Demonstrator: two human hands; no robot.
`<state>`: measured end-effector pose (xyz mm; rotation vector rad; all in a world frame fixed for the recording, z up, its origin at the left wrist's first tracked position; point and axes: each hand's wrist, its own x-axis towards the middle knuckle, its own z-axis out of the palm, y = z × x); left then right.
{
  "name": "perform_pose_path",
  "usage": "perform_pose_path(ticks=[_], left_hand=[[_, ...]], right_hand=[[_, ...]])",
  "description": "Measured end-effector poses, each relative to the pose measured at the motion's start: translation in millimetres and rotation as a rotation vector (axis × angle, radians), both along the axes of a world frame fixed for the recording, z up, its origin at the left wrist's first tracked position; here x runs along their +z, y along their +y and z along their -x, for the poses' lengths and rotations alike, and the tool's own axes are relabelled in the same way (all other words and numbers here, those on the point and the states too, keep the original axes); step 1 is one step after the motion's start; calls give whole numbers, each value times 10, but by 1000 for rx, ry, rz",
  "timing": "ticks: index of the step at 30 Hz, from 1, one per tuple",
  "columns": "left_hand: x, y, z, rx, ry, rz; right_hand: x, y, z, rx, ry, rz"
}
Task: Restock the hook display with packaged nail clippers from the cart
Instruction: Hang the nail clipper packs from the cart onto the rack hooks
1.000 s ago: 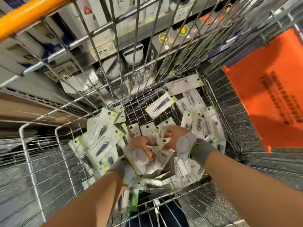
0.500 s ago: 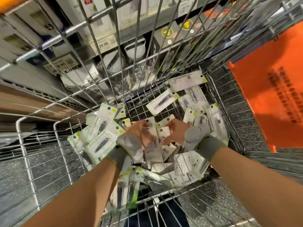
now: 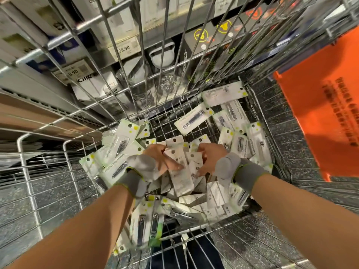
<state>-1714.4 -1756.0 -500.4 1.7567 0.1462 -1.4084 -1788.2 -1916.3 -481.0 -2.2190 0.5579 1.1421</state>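
Several white-and-green carded nail clipper packs (image 3: 192, 120) lie scattered in the bottom of a wire shopping cart (image 3: 258, 105). Both my hands are down in the pile, each with a grey wrist brace. My left hand (image 3: 159, 159) holds a small stack of packs (image 3: 179, 167) from the left, thumb lying across the top card. My right hand (image 3: 208, 158) grips the same stack from the right, fingers curled over the upper edges. No hook display is in view.
Behind the cart's front wall stand shelves with boxed goods and price tags (image 3: 124, 48). An orange crate (image 3: 322, 105) sits on the speckled floor to the right. The folded child-seat frame (image 3: 44, 152) is at the left.
The two hands have gathered packs into a stack between them and lifted it slightly. The view has tilted so the orange cart handle is out of frame.
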Motion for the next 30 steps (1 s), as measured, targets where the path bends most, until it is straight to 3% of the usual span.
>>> perform_pose_path(ticks=[2, 5, 17, 21, 25, 27, 30], left_hand=[[69, -26, -77, 99, 43, -11], [219, -78, -175, 14, -58, -190], [144, -36, -81, 183, 63, 21], [40, -131, 33, 117, -84, -62], [49, -233, 62, 209, -25, -68], [45, -244, 88, 225, -44, -41], [49, -254, 92, 317, 99, 50]], right_hand=[[13, -13, -14, -15, -16, -14], [32, -30, -57, -86, -45, -35], [-70, -131, -198, -533, -224, -182], [-211, 48, -197, -468, -304, -122], [-247, 92, -236, -377, -185, -49], [-273, 86, -219, -424, -224, -22], [-279, 57, -221, -562, -264, -40]])
